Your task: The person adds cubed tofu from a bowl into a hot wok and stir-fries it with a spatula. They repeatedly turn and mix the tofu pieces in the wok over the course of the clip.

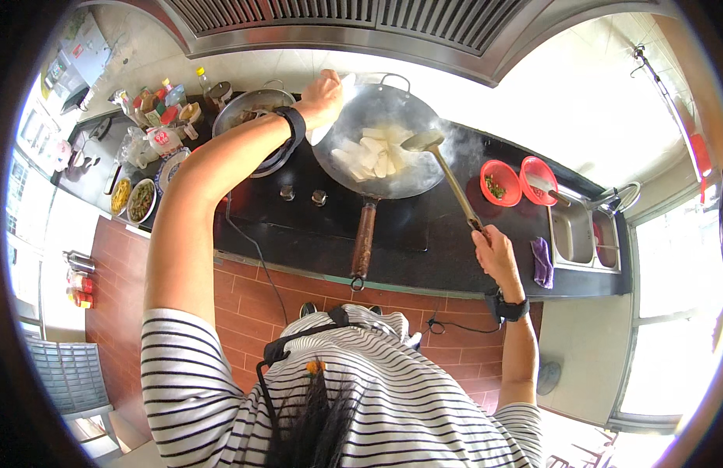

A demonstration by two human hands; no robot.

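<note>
My left hand (323, 100) grips a white dish (319, 134), probably a plate, tilted on edge at the wok's left rim. Most of the dish is hidden behind the hand. Pale flat slices of food (374, 155) lie heaped in the steaming wok (350, 126); what food they are I cannot tell. In my right hand (495, 254) is the handle of a metal wok spatula (452, 175). The spatula's head is over the right part of the slices. Towards me points the wok's wooden handle (363, 243).
A second pan (227, 123) with food stands left of the wok. Bottles and jars (168, 105) crowd the back left, near two dishes of food (142, 200). Red bowls (501, 184) stand right, a knife across one. A purple cloth (541, 263) lies by the sink (572, 231).
</note>
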